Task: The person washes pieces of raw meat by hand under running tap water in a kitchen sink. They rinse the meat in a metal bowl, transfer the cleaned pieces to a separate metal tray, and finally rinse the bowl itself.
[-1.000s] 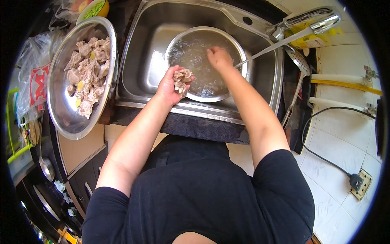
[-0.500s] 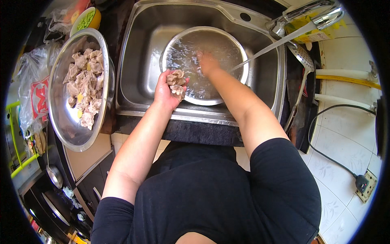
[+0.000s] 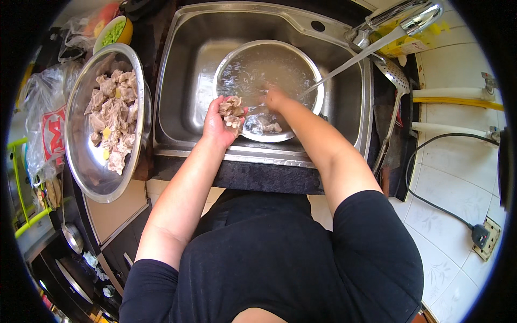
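Note:
In the sink [image 3: 183, 70] stands a round metal basin [image 3: 269, 42] full of cloudy water. My left hand [image 3: 214, 124] is at its near left rim, fingers curled round several pieces of pale cooked meat [image 3: 232, 107]. My right hand [image 3: 276, 98] reaches into the basin; its fingers are partly hidden by the water, and whether they grip anything is unclear. More meat [image 3: 269, 126] shows in the water near the front rim. Water streams from the tap [image 3: 423, 20] into the basin near my right hand.
Left of the sink, a large steel bowl [image 3: 70, 140] holds meat pieces [image 3: 114, 110] with yellow slices. Behind it is a yellow bowl [image 3: 128, 33] of chopped greens. A slotted skimmer [image 3: 395, 75] lies along the right edge. A black plug [image 3: 479, 236] sits in a wall socket.
My right hand has shifted slightly nearer in the basin. Meat now shows in the water by the front rim. My left hand still holds its pieces in much the same place.

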`<state>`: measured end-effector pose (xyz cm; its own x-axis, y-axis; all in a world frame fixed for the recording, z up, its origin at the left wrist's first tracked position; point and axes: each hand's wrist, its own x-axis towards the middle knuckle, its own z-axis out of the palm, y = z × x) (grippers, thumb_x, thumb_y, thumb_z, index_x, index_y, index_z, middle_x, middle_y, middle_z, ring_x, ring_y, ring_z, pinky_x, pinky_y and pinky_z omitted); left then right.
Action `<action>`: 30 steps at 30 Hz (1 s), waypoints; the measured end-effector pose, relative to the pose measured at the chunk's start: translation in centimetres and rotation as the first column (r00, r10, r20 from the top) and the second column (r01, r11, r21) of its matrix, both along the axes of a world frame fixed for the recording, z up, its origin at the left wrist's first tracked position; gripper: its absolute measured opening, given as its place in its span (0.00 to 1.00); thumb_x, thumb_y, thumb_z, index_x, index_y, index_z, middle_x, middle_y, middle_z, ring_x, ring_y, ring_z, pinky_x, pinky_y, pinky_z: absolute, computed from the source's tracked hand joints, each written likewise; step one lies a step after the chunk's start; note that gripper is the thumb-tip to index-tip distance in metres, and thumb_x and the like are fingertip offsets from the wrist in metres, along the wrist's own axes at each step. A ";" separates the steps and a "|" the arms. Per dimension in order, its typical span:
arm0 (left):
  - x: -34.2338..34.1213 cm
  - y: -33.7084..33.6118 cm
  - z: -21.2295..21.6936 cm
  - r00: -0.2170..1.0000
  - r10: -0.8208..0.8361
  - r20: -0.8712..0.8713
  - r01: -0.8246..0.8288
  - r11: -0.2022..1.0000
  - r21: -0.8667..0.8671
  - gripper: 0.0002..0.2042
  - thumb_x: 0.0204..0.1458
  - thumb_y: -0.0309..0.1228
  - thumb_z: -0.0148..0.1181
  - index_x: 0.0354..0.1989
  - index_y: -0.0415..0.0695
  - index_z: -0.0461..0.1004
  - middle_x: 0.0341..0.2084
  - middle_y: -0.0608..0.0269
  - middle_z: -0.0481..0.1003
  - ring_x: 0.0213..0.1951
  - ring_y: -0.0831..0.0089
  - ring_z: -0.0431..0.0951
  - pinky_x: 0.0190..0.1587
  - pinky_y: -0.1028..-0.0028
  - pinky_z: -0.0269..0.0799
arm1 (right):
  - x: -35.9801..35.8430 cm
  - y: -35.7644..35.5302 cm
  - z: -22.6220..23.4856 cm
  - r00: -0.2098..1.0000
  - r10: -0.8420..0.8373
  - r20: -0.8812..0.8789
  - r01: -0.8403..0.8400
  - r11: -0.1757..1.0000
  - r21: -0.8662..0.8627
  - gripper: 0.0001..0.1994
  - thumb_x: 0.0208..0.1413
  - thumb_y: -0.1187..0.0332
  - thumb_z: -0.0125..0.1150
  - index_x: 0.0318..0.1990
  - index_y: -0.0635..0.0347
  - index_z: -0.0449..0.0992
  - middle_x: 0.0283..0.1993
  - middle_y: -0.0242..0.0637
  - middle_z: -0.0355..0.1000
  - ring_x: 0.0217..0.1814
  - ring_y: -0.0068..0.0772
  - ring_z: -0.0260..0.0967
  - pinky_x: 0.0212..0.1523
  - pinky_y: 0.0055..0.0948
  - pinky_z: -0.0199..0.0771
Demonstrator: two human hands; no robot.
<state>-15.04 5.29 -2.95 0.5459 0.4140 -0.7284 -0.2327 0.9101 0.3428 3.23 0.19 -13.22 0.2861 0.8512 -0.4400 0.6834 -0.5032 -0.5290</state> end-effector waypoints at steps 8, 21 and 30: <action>-0.2 0.3 -0.2 1.000 -0.022 -0.018 0.022 0.999 0.025 0.17 0.51 0.43 0.41 0.40 0.42 0.66 0.34 0.59 0.72 0.36 0.60 0.73 0.26 0.72 0.68 | -2.4 0.1 2.5 0.955 -0.059 -0.292 0.050 0.998 -0.039 0.23 0.45 0.72 0.52 0.53 0.52 0.62 0.49 0.44 0.65 0.45 0.43 0.66 0.43 0.37 0.67; -0.2 0.1 -0.5 0.998 -0.054 0.040 0.054 0.999 0.004 0.14 0.51 0.42 0.44 0.37 0.47 0.67 0.33 0.60 0.72 0.35 0.59 0.73 0.26 0.70 0.69 | 4.6 -6.1 5.3 -0.302 -0.235 -0.924 0.687 0.618 -0.382 0.11 0.55 0.57 0.43 0.42 0.48 0.62 0.29 0.37 0.67 0.20 0.27 0.62 0.10 0.22 0.51; -0.2 -0.2 0.1 0.988 -0.151 0.036 0.150 0.988 0.047 0.13 0.50 0.42 0.47 0.37 0.47 0.68 0.34 0.59 0.73 0.34 0.62 0.74 0.26 0.70 0.70 | 4.4 -6.7 6.2 -0.304 -0.306 -0.902 0.795 0.440 -0.417 0.17 0.55 0.48 0.40 0.42 0.47 0.62 0.22 0.29 0.64 0.16 0.23 0.58 0.11 0.20 0.49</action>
